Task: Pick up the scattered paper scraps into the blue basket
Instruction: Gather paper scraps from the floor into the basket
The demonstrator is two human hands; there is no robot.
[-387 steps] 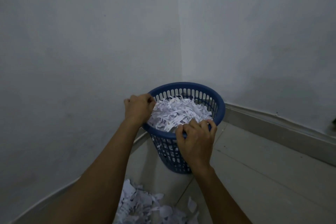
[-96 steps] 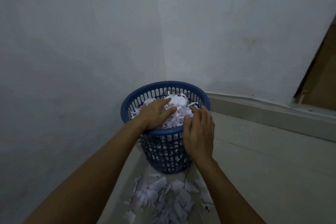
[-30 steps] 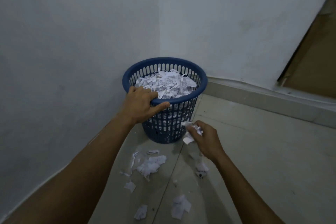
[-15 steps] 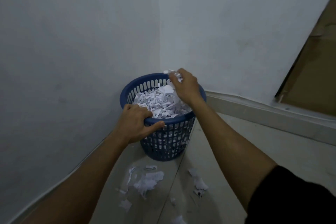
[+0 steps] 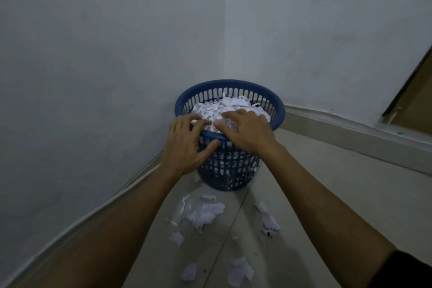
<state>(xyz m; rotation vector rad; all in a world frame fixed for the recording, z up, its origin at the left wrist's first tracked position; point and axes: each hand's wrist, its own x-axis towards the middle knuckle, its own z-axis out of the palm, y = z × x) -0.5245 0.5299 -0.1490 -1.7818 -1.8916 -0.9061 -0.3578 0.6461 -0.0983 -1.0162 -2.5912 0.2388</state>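
The blue basket (image 5: 279, 110) stands in the room's corner, heaped with white paper scraps (image 5: 224, 106). My left hand (image 5: 187, 145) grips the basket's near rim, fingers over the top edge and thumb against the outer wall. My right hand (image 5: 247, 130) lies flat, palm down, fingers spread on the scraps at the near rim. Loose paper scraps on the floor (image 5: 203, 214) lie in front of the basket, with more pieces (image 5: 239, 270) nearer me and a few at the right (image 5: 268, 221).
White walls meet in a corner right behind the basket. A pale skirting board (image 5: 350, 133) runs along the right wall. A brown door frame (image 5: 411, 98) shows at the far right. Tiled floor (image 5: 339, 194) stretches to the right.
My right hand has let its scraps fall into the basket and drawn back, now lying flat on the pile at the near rim. My left hand keeps its hold on the rim.
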